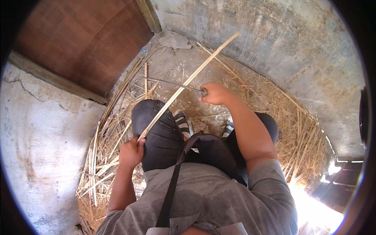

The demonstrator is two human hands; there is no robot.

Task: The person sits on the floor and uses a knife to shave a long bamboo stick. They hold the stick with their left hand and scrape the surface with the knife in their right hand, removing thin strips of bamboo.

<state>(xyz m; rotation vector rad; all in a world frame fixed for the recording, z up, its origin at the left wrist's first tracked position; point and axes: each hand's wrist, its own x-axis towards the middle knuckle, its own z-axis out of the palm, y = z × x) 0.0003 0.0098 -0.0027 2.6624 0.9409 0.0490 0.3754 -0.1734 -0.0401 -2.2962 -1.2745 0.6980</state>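
Note:
A long, pale strip of split wood or bamboo [169, 103] slants up from my left knee toward the far wall. Its near end is pinched in my left hand [132, 152], fingers closed beside the knee. My right hand [215, 93] is wrapped round the handle of a knife [162, 81], out past my feet. The knife's long, thin, dark blade points left and crosses the strip about midway; whether its edge is cutting in, I cannot tell.
Piles of pale strips and shavings lie on the floor at the left [102, 172] and right [303, 137]. Stained walls [270, 35] and a brown door panel [86, 43] close in the space. A flat stone [175, 40] rests in the far corner. A black strap bag [207, 147] lies across my lap.

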